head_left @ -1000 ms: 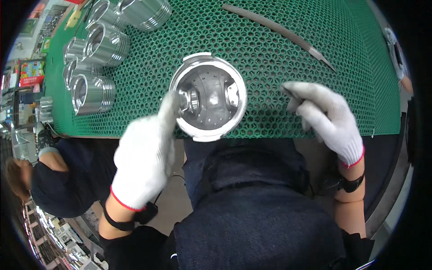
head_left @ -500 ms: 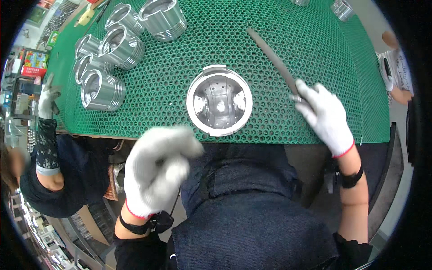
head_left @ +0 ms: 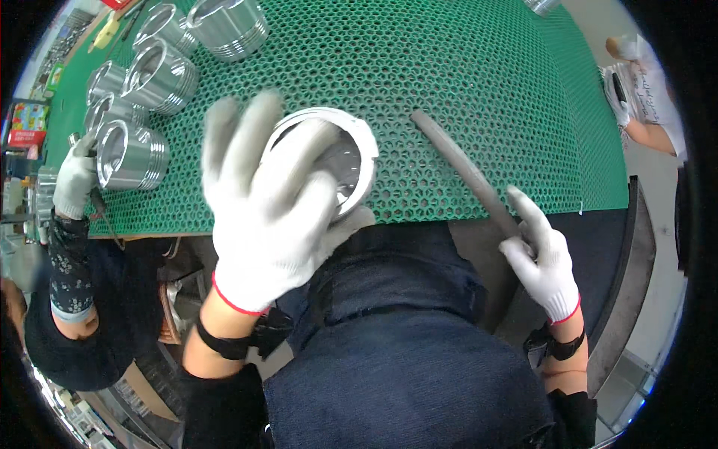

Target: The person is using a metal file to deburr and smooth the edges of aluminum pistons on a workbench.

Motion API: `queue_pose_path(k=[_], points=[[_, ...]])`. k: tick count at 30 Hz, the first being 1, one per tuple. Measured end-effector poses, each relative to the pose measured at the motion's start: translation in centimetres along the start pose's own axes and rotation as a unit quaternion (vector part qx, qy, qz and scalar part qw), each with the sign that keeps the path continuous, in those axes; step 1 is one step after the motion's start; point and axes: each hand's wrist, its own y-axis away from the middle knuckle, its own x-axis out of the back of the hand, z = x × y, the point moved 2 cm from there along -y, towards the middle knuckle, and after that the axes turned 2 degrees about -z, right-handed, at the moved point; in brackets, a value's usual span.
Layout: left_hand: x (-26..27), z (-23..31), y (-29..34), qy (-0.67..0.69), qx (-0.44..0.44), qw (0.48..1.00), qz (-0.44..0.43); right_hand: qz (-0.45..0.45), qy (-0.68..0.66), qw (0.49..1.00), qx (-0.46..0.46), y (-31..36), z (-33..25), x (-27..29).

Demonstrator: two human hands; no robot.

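My left hand (head_left: 265,206), in a white knit glove with a red cuff, lies spread over the metal piston (head_left: 340,161), fingers fanned across its open rim and thumb at its near edge; the hand is motion-blurred, and I cannot tell whether the fingers have closed on the piston or only rest on it. The piston sits open side up on the green mesh mat (head_left: 479,82), close to the mat's near edge. My right hand (head_left: 542,258), gloved the same way, grips the near end of a long grey file (head_left: 464,168), fingers wrapped round it and forefinger extended; the file runs diagonally away over the mat, its far end lying just right of the piston.

The mat is a green honeycomb grid covering the bench top. At its far left stands a cluster of further pistons (head_left: 161,71), all ringed, shiny cylinders. A co-worker's gloved hand (head_left: 75,179) touches the nearest of these from the left, the forearm in a dark patterned sleeve. At the far right another person's arm (head_left: 647,97) shows beyond the mat's edge.

Both my forearms enter from the lower edge, each with a black wrist strap, the left raised well above the bench, the right held low beside my dark trousers.
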Motion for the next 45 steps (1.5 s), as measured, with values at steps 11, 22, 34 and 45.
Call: queue_pose_path(k=[11,22,34,45], points=[[-6.0,0.7,3.3,0.442,0.293,0.837,0.135,0.062,0.344,0.858,0.375,-3.5,-8.3,0.0],[-3.2,0.9,5.5,0.234,0.184,0.945,0.132,-0.168,-0.324,0.918,0.156,-4.6,-5.8,0.2],[-3.3,-6.3,-0.4,0.387,0.159,0.902,-0.109,-0.422,-0.338,0.841,-0.022,-2.8,-4.2,1.5],[-5.2,-5.4,0.6,0.450,0.248,0.857,-0.040,-0.433,-0.340,0.832,0.069,-6.1,-9.4,-1.9]])
